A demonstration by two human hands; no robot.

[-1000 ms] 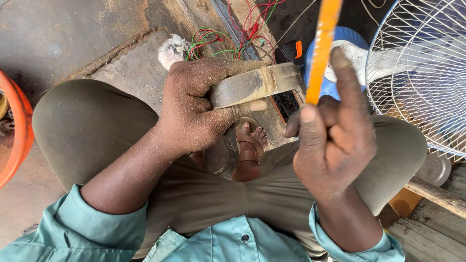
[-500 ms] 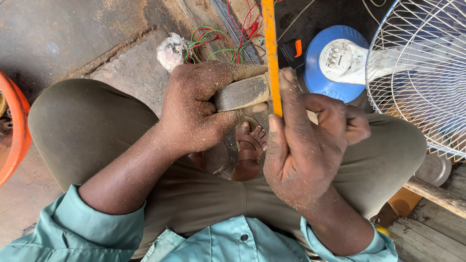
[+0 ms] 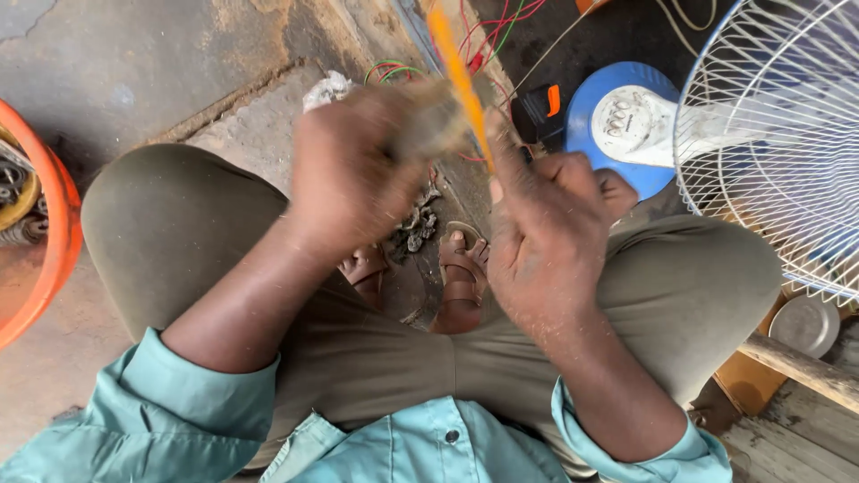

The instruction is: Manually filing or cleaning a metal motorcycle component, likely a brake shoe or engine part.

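Note:
My left hand (image 3: 349, 174) is closed around a tan, dusty curved piece (image 3: 429, 130), blurred by motion, held above my knees. My right hand (image 3: 546, 237) grips a thin orange tool (image 3: 456, 76) that stands upright and leans left, its lower part touching the tan piece. Both hands are dusty and sit close together over my crossed legs. My sandalled feet (image 3: 461, 277) show below them, with a small pile of grey debris (image 3: 413, 228) on the ground between.
A white wire fan guard (image 3: 778, 134) and its blue-and-white base (image 3: 622, 121) stand at the right. Red and green wires (image 3: 488, 36) lie at the top. An orange basin (image 3: 54, 241) with metal parts sits left. Wooden planks (image 3: 796, 376) are at the lower right.
The view has shifted down and right. My right hand has drawn the orange tool leftwards across the tan piece, and both hands have moved up and blurred with motion.

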